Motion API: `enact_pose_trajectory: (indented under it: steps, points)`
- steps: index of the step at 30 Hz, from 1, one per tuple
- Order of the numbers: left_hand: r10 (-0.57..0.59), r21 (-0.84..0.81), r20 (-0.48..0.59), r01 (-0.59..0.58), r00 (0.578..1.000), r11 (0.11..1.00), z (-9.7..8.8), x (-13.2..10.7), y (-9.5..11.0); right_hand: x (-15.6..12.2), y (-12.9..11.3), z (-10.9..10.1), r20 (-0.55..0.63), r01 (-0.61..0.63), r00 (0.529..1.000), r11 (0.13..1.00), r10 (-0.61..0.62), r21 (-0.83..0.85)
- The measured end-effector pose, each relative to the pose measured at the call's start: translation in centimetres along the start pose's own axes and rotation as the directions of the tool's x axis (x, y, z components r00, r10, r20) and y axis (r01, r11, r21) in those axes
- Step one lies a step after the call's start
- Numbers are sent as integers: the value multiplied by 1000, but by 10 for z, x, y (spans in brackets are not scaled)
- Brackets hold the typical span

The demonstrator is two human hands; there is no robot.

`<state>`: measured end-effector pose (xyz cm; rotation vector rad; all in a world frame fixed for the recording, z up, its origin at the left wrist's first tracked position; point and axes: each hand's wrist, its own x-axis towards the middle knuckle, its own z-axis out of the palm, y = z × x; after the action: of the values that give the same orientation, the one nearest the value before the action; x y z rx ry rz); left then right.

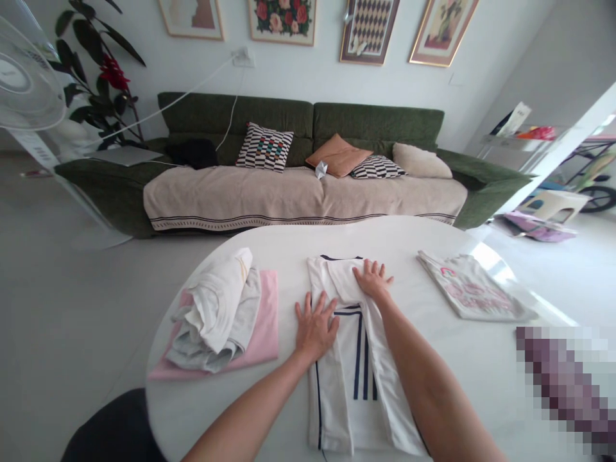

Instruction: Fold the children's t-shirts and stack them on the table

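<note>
A white T-shirt (344, 366) with dark navy trim and stripes lies in front of me on the table, its sides folded in to a long strip. My left hand (315, 327) rests flat on its left edge, fingers spread. Farther up, my right hand (373, 280) presses on the upper right part near the collar, fingers apart. Neither hand grips the cloth. Left of the shirt, a rumpled pile of white and grey clothes (216, 308) sits on a pink cloth (267, 321). To the right lies a folded light-coloured shirt (474, 285) with a pink print.
The white oval table (298, 237) has a curved edge. Behind it stands a green sofa (240, 106) with a beige cover and several cushions. A white fan (29, 83) and a plant (91, 45) are at the left. A blurred purple patch (563, 385) shows at the lower right.
</note>
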<state>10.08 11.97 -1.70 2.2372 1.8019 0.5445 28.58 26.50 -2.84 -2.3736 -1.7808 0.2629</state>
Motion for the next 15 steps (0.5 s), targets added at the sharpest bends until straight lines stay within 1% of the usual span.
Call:
enact_pose_trajectory:
  steps: [2, 4, 7, 8, 10, 13, 15]
  points:
    - [3, 1, 3, -3, 1000, 1000, 0, 0, 0, 2, 0, -5, 15, 4, 1000, 1000, -4, 3]
    - [3, 3, 7, -3, 1000, 1000, 0, 1, -1, -2, -1, -12, 5, 20, 1000, 1000, -20, 4]
    - [-5, 7, 9, 5, 1000, 1000, 1, 1, -1, -23, -1, -19, -83, 109, 990, 993, -112, -36]
    - [-4, 9, 6, 4, 1000, 1000, 1, 1, -1, -32, 0, -18, -106, 151, 982, 987, -156, -55]
    - [-1, 16, -2, 1, 1000, 1000, 2, 1, 0, -53, 3, -12, -102, 203, 972, 976, -211, -78]
    - [-16, 40, -2, 16, 1000, 999, 1, 2, 2, -76, 7, -2, -58, 184, 980, 979, -190, -89]
    - [-25, 50, 10, 24, 1000, 998, -1, 2, 3, -84, 7, -3, -32, 166, 985, 983, -169, -75]
